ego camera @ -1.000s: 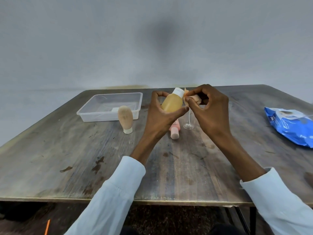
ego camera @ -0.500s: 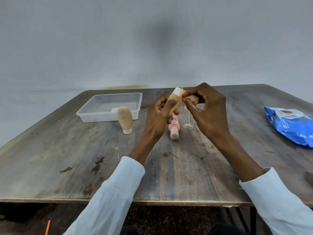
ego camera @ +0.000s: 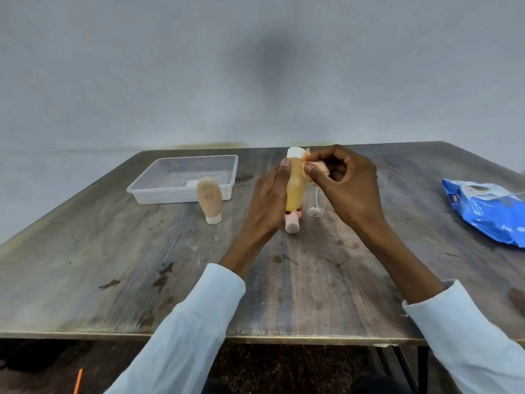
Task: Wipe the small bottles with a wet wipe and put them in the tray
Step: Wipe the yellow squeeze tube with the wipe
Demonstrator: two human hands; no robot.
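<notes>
The left hand [ego camera: 268, 199] gripped a yellow bottle [ego camera: 296, 183] with a white cap, holding it upright above the middle of the wooden table [ego camera: 142, 280]. The right hand [ego camera: 346, 189] pinched a crumpled orange-tinted wet wipe [ego camera: 314, 169] against the bottle's upper right side. Below the bottle lay a pink bottle [ego camera: 292, 224], with a clear glass stem and foot [ego camera: 314, 209] just to its right. A beige bottle [ego camera: 209, 200] stood cap-down near the clear plastic tray [ego camera: 181, 180] at far left. A blue wipes packet [ego camera: 488, 209] lay far right.
</notes>
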